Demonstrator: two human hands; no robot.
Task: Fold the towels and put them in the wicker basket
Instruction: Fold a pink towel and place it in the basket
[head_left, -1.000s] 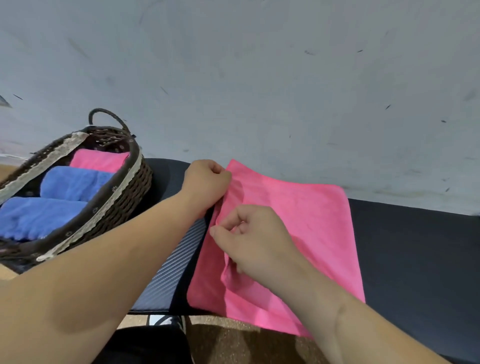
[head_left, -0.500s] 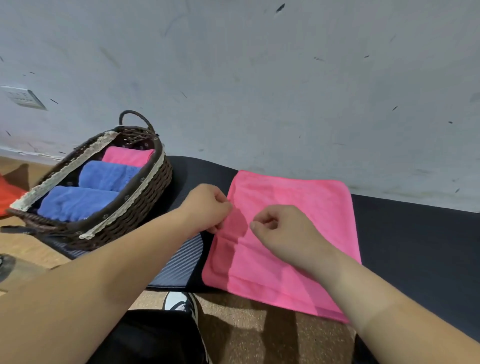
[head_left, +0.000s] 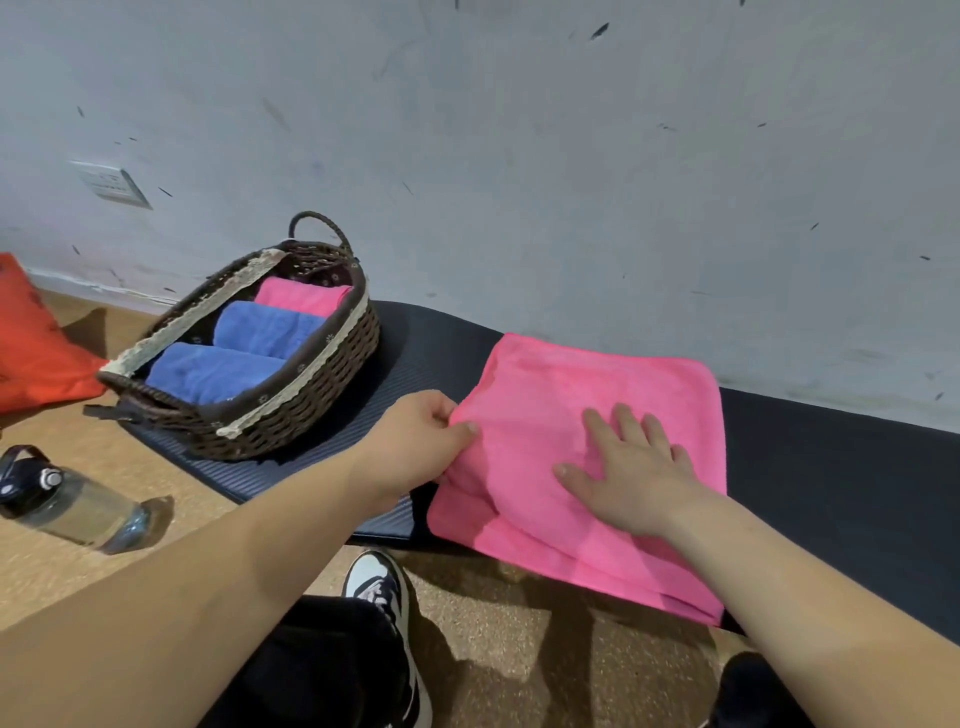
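- We are partway through folding the pink towel (head_left: 597, 395). It lies on the black mat (head_left: 831, 467), just to the right of the wicker basket (head_left: 311, 410). Its near edge hangs over the front of the mat onto the floor (head_left: 493, 623).
- Our left hand (head_left: 415, 441) pinches the towel's left edge, with the thumb on top.
- Our right hand (head_left: 634, 478) lies flat on the middle of the towel. Its fingers are straight and spread, and it holds nothing.
- The towel looks folded once or more, because layers show at the near edge. Its long side seems to run from us toward the wall (head_left: 571, 182).
- Next, we think, the left edge must be lifted and carried over to the right. The flat hand should stop the cloth from sliding.
- The basket already holds two blue towels (head_left: 218, 371) and a small pink towel (head_left: 301, 295).
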